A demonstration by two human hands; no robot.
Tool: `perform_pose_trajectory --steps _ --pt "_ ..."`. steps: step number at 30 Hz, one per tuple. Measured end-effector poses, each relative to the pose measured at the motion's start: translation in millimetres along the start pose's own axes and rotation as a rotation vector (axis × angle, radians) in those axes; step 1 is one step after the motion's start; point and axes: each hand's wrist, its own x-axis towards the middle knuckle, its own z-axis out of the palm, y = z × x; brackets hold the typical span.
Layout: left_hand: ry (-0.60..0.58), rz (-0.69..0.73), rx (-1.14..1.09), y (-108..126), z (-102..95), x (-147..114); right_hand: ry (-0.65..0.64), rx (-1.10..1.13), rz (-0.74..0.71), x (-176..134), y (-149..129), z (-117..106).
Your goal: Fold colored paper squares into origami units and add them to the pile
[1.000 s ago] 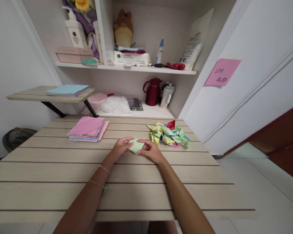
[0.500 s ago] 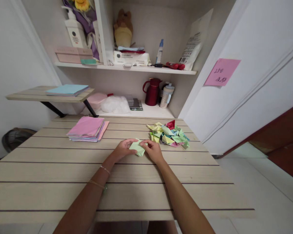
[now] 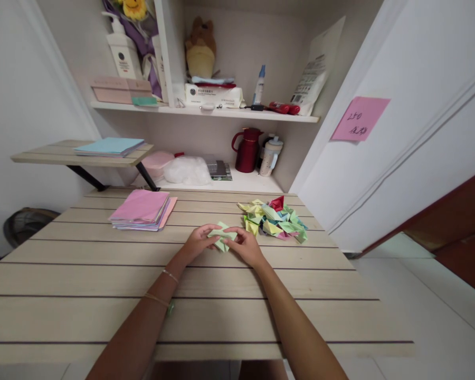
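Note:
A small piece of folded pale green paper (image 3: pixel 222 244) is held just above the middle of the slatted table (image 3: pixel 221 282). My left hand (image 3: pixel 200 241) grips its left side between thumb and fingers. On the opposite side my right hand (image 3: pixel 245 246) pinches it, the thumb on the front face and the index finger along the top edge. Fingers cover part of the folds. To the right of my hands lies a heap of folded paper boats (image 3: pixel 272 212) in yellow, green, blue, pink and red.
A stack of coloured paper sheets (image 3: pixel 140 208) lies at the table's left. Behind it, a small raised shelf (image 3: pixel 59 153) bears blue sheets (image 3: pixel 110 146). Cabinet shelves at the back hold a red thermos jug (image 3: pixel 247 151) and a cup (image 3: pixel 271 157).
The green paper has turned slightly and now shows more folds. My right thumb has moved onto its front face, and both hands have shifted a little.

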Motion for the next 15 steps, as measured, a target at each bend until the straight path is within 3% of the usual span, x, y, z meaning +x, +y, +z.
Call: perform_pose_trajectory --steps 8,15 --pt "0.147 0.022 -0.034 -4.8 -4.3 5.0 0.169 0.085 0.037 6.2 15.1 -6.4" --pt "0.234 0.037 -0.113 -5.5 -7.1 7.1 0.144 0.308 0.08 5.9 4.5 -5.1"
